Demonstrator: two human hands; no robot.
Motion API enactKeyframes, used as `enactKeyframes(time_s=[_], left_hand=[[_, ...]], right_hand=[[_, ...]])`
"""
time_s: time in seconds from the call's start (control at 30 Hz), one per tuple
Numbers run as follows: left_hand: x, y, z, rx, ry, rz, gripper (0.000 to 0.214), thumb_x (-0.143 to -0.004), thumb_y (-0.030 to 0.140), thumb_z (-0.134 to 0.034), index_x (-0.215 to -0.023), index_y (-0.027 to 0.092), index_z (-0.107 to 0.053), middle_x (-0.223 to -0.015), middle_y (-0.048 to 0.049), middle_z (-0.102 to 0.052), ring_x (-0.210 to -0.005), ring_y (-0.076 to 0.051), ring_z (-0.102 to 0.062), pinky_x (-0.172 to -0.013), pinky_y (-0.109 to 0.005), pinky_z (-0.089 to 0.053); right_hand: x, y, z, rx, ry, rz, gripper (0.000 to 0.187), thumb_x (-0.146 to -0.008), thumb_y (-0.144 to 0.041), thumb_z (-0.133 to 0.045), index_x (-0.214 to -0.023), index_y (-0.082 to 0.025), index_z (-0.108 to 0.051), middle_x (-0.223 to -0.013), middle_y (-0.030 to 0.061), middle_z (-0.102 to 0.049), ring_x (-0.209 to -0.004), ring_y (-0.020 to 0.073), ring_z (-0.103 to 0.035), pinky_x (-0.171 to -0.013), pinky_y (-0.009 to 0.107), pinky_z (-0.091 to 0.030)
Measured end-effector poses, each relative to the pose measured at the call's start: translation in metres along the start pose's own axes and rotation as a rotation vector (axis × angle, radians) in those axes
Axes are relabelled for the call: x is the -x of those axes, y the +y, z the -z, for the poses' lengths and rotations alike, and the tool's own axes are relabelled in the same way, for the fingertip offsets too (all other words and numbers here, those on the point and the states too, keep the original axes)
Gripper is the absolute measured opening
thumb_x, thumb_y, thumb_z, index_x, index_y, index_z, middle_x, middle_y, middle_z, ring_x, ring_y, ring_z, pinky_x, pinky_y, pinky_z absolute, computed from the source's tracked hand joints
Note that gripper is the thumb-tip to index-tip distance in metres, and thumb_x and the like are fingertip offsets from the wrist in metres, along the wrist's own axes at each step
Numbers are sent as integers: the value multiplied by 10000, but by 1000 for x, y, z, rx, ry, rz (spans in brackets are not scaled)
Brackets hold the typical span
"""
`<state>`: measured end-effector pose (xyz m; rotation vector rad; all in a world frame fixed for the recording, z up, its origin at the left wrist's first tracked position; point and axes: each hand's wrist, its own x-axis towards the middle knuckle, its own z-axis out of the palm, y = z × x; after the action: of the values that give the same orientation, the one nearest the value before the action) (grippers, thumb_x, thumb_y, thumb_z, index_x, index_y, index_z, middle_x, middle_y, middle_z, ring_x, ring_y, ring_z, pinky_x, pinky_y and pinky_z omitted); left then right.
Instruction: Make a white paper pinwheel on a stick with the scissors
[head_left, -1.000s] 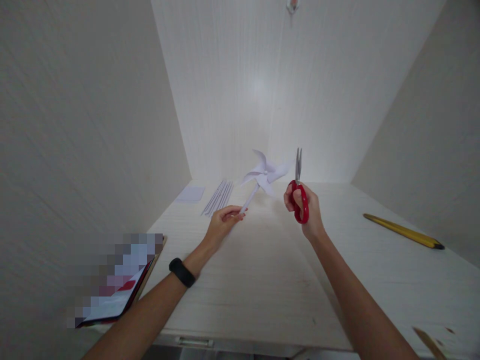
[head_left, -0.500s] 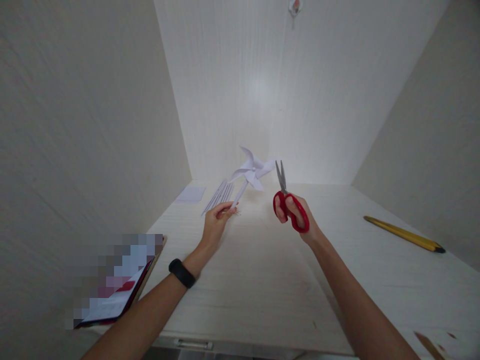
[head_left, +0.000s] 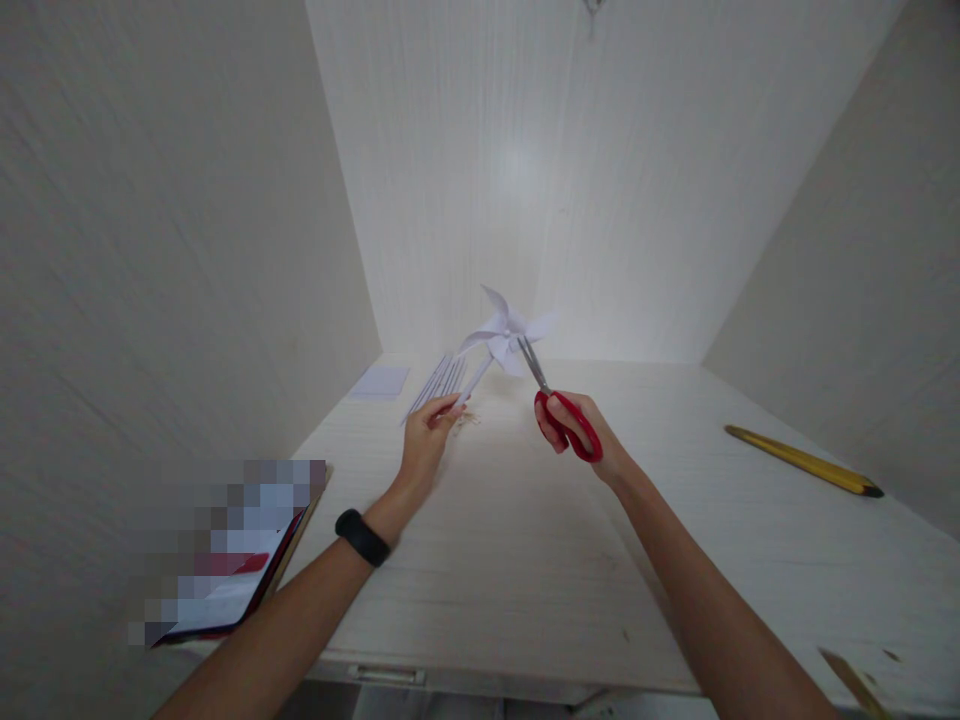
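Scissors (head_left: pixel 545 386) in the head view have swung left since half a second ago: their tips stood just beyond the right-hand vane of the white pinwheel (head_left: pixel 505 334) then, and now overlap it near the hub. Whether metal touches paper I cannot tell. The blades are narrowly parted, less widely than before. The pinwheel, which shifted left between the two earlier frames, has hardly moved since.

Beneath both hands runs the pale tabletop (head_left: pixel 495 560), bounded by the left wall (head_left: pixel 247 260), the back wall (head_left: pixel 450 180) and the right wall (head_left: pixel 832 270); its front edge crosses the bottom, between the forearms. A broad stretch of surface separates the right forearm from the yellow tool (head_left: pixel 802 460) near the right wall. On the other side room is tighter: the row of thin sticks (head_left: pixel 439 382) lies just behind the left hand (head_left: pixel 426 440), with a white sheet (head_left: pixel 381 382) farther left and a pixelated item (head_left: pixel 225 570) beside the left forearm.

Thumb and fingers of the left hand are pinched together on the lower part of the pinwheel's stick, the vanes standing above and to the right. The right hand (head_left: pixel 609 447) is curled around the red handles, digits through the loops.
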<state>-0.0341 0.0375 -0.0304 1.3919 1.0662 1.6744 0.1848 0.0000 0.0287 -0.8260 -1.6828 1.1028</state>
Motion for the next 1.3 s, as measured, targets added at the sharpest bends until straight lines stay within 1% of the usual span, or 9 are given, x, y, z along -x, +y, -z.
enactKeyframes(time_s=[0.13,0.33,0.63,0.83,1.3], left_hand=[[-2,-4,1,-16,-1,-11,252,-721,317,-711,-929,181,-750,-965,-69,-739,-910,-210,-654,-879,-352,-479],[-1,-4,1,0,6,-3,248,-719,294,-711,-930,169,-745,-962,-79,-737,-916,-213,-655,-892,-362,-476],[-1,-3,0,11,-24,-12,253,-726,311,-714,-939,179,-748,-953,-78,-736,-911,-208,-656,-888,-357,-476],[-1,0,0,15,-12,0,238,-710,291,-719,-918,179,-751,-938,-73,-738,-902,-207,-656,-894,-365,-476],[0,0,-1,29,-19,2,243,-701,311,-731,-907,183,-752,-927,-72,-740,-896,-206,-661,-877,-355,-488]], right_hand=[[-1,2,1,-13,11,5,471,-824,-621,-503,-625,-200,-438,-483,-46,-433,-433,81,-381,-450,237,-277],[-1,3,1,-8,23,6,470,-840,-593,-504,-597,-199,-424,-477,-46,-429,-431,75,-374,-447,235,-272],[-3,5,2,21,16,-1,437,-850,-578,-497,-658,-186,-490,-458,-51,-448,-413,77,-369,-429,231,-258],[-2,3,2,67,25,-4,481,-856,-589,-478,-577,-199,-431,-443,-42,-441,-409,78,-369,-428,238,-261],[-1,2,2,101,32,-11,523,-888,-574,-441,-525,-199,-409,-422,-31,-442,-412,81,-371,-433,243,-252]])
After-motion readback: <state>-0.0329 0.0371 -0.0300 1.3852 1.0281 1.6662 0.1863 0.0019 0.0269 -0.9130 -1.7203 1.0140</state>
